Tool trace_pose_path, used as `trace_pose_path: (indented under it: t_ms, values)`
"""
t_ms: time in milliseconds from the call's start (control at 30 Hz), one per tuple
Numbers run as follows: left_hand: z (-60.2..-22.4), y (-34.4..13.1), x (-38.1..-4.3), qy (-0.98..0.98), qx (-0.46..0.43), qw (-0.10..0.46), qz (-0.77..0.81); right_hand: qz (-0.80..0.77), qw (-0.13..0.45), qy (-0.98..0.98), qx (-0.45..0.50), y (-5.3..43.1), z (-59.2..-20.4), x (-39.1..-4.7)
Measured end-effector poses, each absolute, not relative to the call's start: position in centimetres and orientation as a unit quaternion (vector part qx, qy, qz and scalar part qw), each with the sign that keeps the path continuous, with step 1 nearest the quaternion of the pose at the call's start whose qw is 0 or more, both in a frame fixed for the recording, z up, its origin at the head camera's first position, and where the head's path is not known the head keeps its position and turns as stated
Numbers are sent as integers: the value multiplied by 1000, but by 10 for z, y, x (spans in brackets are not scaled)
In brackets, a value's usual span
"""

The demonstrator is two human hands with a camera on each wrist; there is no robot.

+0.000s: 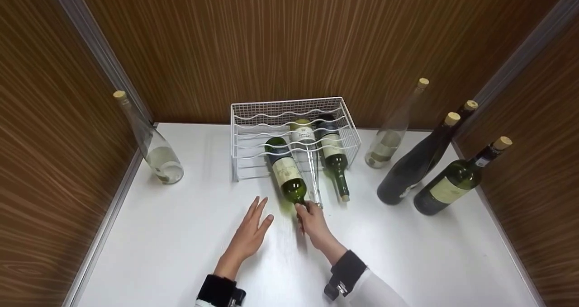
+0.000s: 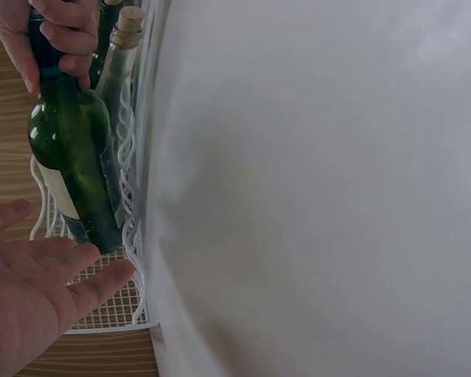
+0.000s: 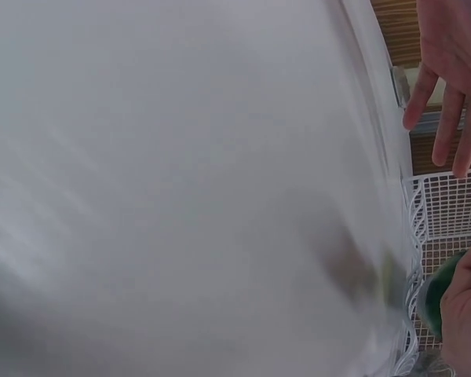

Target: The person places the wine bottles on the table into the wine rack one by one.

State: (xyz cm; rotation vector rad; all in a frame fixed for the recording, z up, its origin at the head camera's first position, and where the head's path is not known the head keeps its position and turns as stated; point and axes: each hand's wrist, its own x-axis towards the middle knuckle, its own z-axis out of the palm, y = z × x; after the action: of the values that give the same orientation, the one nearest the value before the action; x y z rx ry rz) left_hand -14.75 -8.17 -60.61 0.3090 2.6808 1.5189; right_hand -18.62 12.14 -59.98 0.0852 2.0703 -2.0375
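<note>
The green bottle (image 1: 287,171) lies low and slanted at the front of the white wire rack (image 1: 289,100), its base end overlapping the wavy front wires and its neck outside (whether the base bears on those wires, I cannot tell). Seen from the head camera, its long axis runs from 11 o'clock at the base to 5 o'clock at the neck. The right hand (image 1: 314,223) grips that neck, so the body stretches away from it toward 11 o'clock. The left hand (image 1: 250,232) holds nothing, its fingers extended, apart from the bottle, whose middle lies at its 1 o'clock; the right is plainly the nearer of the hands. Just beside the green bottle, toward 2 o'clock, a clear bottle (image 1: 304,133) and then a dark bottle (image 1: 332,145) lie in the rack, necks toward 5 to 6 o'clock. Farther out on the white table (image 1: 181,243), a clear corked bottle (image 1: 163,160) stands around 9 to 10 o'clock, and four corked bottles (image 1: 405,176) stand between 2 and 3 o'clock.
</note>
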Motion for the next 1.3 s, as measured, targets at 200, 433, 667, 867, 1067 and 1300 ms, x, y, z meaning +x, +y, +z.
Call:
trace_pose_path:
  t_ms: [200,433,667,867,1067,1300]
  values:
    - [-608,-82,-148,867,101,23,487,-698,119,705,35,114,-574,-182]
    - [-608,-81,-149,866,99,22,489,-699,108,705,44,106,-563,-187]
    - [-609,-81,-149,867,101,21,487,-704,118,698,61,104,-593,-209]
    - [-610,-82,-150,867,99,21,487,-706,108,697,65,98,-604,-215]
    - [-610,-83,-151,866,101,19,490,-694,114,709,53,92,-610,-221]
    - [-609,-84,-150,867,96,27,487,-671,148,725,55,88,-608,-229]
